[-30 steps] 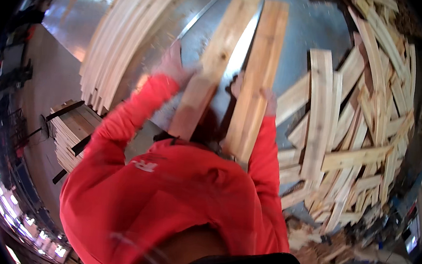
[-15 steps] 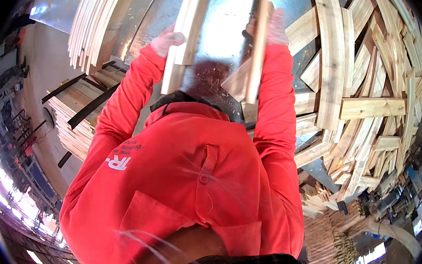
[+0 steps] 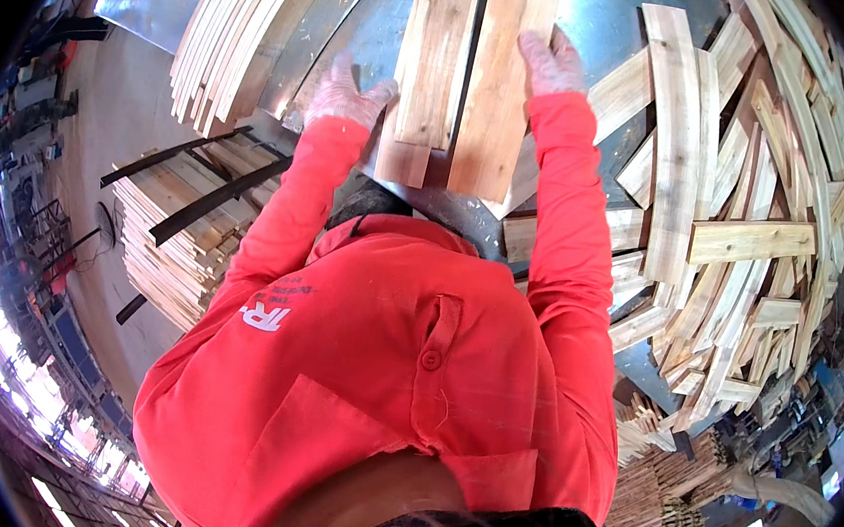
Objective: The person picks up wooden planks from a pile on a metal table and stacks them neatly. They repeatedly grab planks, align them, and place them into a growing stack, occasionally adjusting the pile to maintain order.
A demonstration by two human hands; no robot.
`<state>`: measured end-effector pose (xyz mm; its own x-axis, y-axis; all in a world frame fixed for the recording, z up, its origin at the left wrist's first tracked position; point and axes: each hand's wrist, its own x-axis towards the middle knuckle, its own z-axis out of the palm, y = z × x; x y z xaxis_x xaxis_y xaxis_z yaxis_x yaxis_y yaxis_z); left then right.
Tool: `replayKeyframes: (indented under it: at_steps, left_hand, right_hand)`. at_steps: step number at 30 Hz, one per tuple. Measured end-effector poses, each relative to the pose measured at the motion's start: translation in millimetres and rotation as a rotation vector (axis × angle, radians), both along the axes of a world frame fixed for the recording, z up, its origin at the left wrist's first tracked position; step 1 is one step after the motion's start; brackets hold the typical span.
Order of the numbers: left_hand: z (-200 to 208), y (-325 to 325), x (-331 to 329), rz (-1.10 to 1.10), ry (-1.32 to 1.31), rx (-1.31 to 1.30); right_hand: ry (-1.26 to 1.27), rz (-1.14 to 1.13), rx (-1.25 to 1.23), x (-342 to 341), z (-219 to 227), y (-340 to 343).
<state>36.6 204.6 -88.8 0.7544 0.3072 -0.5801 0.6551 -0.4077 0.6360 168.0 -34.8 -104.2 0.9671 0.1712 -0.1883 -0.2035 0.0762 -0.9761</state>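
Observation:
Two light wooden boards lie lengthwise in front of me, side by side with a narrow dark gap between them. The left board [image 3: 438, 59] rests on another board [image 3: 403, 164], whose near end sticks out below it. My left hand [image 3: 348, 98], in a pale glove, is open beside this pair; its thumb reaches their left edge and the other fingers point away. My right hand [image 3: 554, 66], also gloved, holds the right board [image 3: 502, 90] by its right edge, with the thumb side against the wood. Its other fingers are partly hidden.
A row of narrow boards [image 3: 246, 32] stands at the left of the metal table [image 3: 378, 19]. Below it is a stack of boards [image 3: 168, 236] with dark bars [image 3: 217, 200]. Right of me lies a jumbled heap of boards [image 3: 737, 221], with one short board [image 3: 753, 242] across it.
The right board has turned from standing on edge to showing its wide face, close beside the left pair. My left hand has loosened from the left boards, its fingers now spread.

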Motion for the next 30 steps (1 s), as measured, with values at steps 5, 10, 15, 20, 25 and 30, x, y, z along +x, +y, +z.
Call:
replayKeyframes:
  at_steps: [5,10,15,20,25,30]
  left_hand:
    - [27,-51,-25,-0.129,0.136,-0.791]
    - [74,-57,17,0.165,0.15,-0.899]
    - [52,-14,58,-0.475,-0.564,-0.312]
    - [79,27,134,0.239,-0.244,-0.809]
    - [109,135,369,0.129,-0.416,-0.406]
    - [122,141,398,0.072,-0.465,0.349]
  right_hand:
    - [-0.241,-0.29,-0.121,64,-32,22]
    - [-0.139,-0.153,-0.105,56,71,13]
    - [-0.161,-0.259,-0.641,40,17,-105]
    - [-0.016,-0.32,-1.54,7,44,-180]
    - [0.168,-0.21,-1.626,-6,48,-215]
    - [0.27,0.039,-1.718,7,48,-199]
